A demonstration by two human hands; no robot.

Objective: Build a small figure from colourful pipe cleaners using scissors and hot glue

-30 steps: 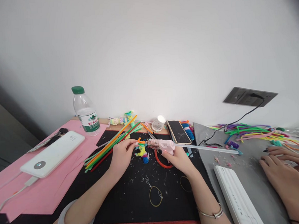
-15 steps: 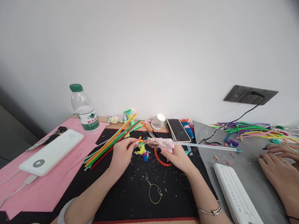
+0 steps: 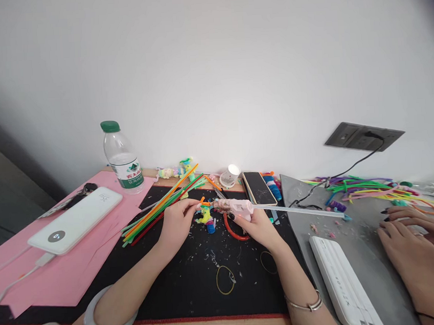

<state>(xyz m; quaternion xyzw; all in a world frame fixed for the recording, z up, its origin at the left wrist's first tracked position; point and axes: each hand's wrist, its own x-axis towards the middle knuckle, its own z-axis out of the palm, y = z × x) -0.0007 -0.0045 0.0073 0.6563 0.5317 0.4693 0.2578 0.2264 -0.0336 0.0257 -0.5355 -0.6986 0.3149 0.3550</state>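
My right hand is closed round a pale pink hot glue gun, its nozzle pointing left. A long clear glue stick sticks out of the back of the gun. Between the thumb and forefinger of my left hand is a small orange pipe cleaner piece, close to the nozzle; whether they touch I cannot tell. Just below, a small yellow and blue pipe cleaner figure lies on the black mat. Scissors with a red handle lie partly hidden under the gun.
Pipe cleaners lie left of my hands, near a water bottle and a white power bank. A paper cup and a phone are behind. Another person's hands rest at right beside a second power bank.
Almost nothing differs. The glue stick's far end has shifted slightly left, and the other person's hands have moved a little to the right.
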